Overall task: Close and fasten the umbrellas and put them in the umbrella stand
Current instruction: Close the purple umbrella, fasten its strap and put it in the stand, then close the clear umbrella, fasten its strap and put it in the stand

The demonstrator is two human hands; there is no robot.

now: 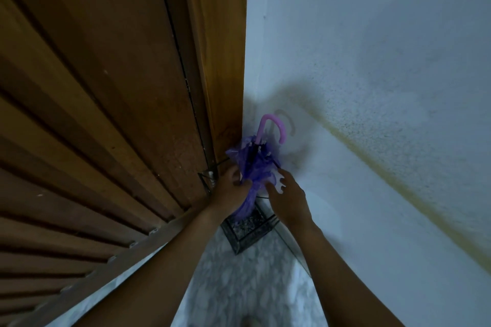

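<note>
A folded purple umbrella (252, 164) with a pink hooked handle (276, 126) stands upright, tip down, inside a black wire umbrella stand (248, 235) in the corner. My left hand (229, 190) grips the umbrella's bunched canopy at mid height. My right hand (288, 195) is just to the right of the canopy, fingers spread, fingertips touching or almost touching the fabric. The umbrella's lower end is hidden behind my left hand. Whether its strap is fastened cannot be made out.
A brown wooden slatted door (106, 114) fills the left side, with its frame (223, 61) meeting a white wall (372, 87) on the right. The stand sits on a pale marbled floor (239, 287). The scene is dim.
</note>
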